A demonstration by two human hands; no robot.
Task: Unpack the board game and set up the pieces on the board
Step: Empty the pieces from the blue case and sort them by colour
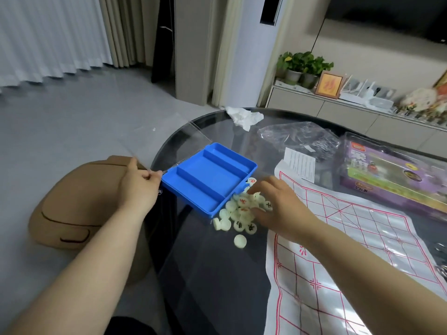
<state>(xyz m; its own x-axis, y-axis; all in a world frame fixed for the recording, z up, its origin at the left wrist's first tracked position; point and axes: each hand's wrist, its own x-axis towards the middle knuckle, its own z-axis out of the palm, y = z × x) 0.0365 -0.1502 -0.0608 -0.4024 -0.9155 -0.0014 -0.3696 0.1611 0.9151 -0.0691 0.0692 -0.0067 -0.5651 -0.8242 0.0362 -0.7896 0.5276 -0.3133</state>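
A blue plastic tray (208,180) with three empty compartments is tilted over the dark glass table (205,274). Its clear lid (169,139) hangs open to the left. My left hand (139,184) grips the tray's left edge at the hinge. A heap of pale round chess pieces (238,213) with red and black characters lies on the glass by the tray's lower right corner. My right hand (275,206) rests on the heap with its fingers spread. The white paper board (338,262) with a red grid lies to the right.
A purple game box (391,175) sits at the back right, with a clear plastic bag (300,136), a printed leaflet (300,163) and a crumpled tissue (244,116) behind the board. A tan stool (72,204) stands left of the table.
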